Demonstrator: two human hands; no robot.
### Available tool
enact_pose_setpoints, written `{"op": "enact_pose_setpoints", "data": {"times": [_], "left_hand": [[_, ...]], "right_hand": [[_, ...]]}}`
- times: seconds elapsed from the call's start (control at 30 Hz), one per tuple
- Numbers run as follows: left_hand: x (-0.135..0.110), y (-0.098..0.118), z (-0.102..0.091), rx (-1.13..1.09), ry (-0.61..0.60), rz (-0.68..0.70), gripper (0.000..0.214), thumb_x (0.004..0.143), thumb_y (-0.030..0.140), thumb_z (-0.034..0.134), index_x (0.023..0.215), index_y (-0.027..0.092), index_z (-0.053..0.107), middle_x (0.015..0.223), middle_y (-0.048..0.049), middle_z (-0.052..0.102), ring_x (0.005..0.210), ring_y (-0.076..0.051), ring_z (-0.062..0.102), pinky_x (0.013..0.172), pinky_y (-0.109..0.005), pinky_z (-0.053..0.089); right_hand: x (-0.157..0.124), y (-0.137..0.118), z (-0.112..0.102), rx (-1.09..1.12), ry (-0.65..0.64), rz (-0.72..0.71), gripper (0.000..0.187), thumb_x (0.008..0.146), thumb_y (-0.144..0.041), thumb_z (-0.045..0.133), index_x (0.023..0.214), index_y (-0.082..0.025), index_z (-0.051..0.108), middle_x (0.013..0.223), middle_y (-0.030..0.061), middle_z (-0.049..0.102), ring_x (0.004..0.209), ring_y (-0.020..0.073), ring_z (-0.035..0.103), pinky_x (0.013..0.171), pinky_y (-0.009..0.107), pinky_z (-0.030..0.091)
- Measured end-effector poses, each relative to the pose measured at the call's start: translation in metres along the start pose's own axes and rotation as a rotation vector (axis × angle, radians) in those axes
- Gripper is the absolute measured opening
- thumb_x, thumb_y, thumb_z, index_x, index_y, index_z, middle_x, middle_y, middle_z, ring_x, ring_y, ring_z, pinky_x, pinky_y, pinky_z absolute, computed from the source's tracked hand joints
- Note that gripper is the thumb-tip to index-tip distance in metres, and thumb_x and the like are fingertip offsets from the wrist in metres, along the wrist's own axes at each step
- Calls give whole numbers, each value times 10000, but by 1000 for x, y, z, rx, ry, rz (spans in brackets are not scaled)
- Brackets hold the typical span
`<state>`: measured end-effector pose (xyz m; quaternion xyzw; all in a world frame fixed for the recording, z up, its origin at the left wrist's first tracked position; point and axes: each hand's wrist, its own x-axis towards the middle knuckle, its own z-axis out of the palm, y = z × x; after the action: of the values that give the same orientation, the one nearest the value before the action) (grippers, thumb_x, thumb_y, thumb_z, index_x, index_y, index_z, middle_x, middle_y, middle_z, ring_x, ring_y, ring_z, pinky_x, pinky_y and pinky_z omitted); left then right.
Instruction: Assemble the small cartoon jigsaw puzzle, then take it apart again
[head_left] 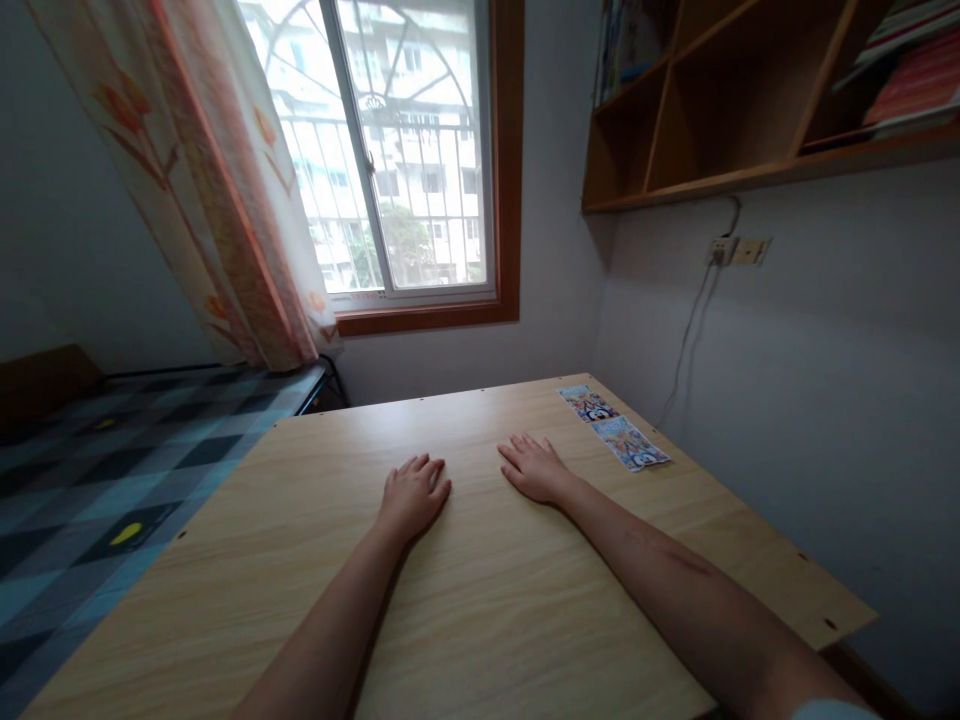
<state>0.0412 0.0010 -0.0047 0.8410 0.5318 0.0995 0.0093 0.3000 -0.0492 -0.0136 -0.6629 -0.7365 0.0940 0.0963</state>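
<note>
Flatly, the left hand [415,492] and right hand [531,468] rest palm-down, apart, on a wooden table [487,600], fingers released. Two printed sheets [630,444] (colourful, end to end) lie to the right hand's right, near the table's edge. Behind: a window [427,200].

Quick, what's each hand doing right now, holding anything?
Left hand: open, palm down on the table, holding nothing visible.
Right hand: open, palm down on the table, holding nothing visible.
</note>
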Motion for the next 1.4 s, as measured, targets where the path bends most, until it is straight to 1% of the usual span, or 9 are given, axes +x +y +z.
{"op": "enact_pose_setpoints", "data": {"times": [0.4, 0.63, 0.77, 1.0, 1.13, 1.4], "left_hand": [[2, 0, 0, 23, 39, -2, 444, 929, 427, 490, 1308, 251, 639, 1464, -82, 547, 1355, -257, 484, 1118, -417, 352], [1, 0, 3, 8, 38, 0, 446, 936, 415, 481, 1318, 239, 629, 1474, -97, 535, 1371, -268, 465, 1129, -446, 337], [0, -1, 5, 14, 33, -10, 450, 940, 417, 481, 1331, 243, 619, 1487, -93, 521, 1380, -263, 457, 1133, -433, 338], [-3, 2, 1, 18, 38, -2, 449, 943, 411, 475, 1326, 230, 622, 1466, -107, 540, 1369, -272, 469, 1125, -441, 346], [-4, 4, 0, 16, 44, -9, 434, 942, 402, 476, 1316, 242, 628, 1465, -102, 542, 1373, -265, 463, 1124, -437, 344], [-4, 3, 0, 36, 45, 6, 445, 947, 404, 470, 1323, 225, 627, 1457, -102, 549, 1360, -265, 481, 1131, -424, 350]], "right_hand": [[-1, 0, 0, 21, 16, 6, 592, 1000, -515, 309, 1540, -278, 369, 1648, 92, 236, 1515, 306, 176, 1187, 582, 93], [-1, -1, -2, 26, 22, 5, 594, 998, -501, 316, 1535, -256, 380, 1646, 110, 236, 1514, 319, 180, 1186, 593, 90], [-1, -2, -2, 15, 23, 12, 591, 996, -496, 319, 1535, -262, 379, 1647, 102, 236, 1515, 313, 179, 1188, 586, 98], [-2, -3, -2, 14, 13, 13, 600, 996, -507, 300, 1540, -263, 371, 1649, 98, 230, 1517, 309, 174, 1187, 590, 95], [1, -1, -1, 6, 11, 10, 599, 996, -507, 300, 1544, -273, 362, 1650, 95, 227, 1518, 304, 171, 1185, 590, 91], [3, 0, 1, 11, 19, 2, 602, 995, -509, 304, 1539, -261, 374, 1644, 108, 242, 1514, 319, 182, 1183, 597, 88]]}}
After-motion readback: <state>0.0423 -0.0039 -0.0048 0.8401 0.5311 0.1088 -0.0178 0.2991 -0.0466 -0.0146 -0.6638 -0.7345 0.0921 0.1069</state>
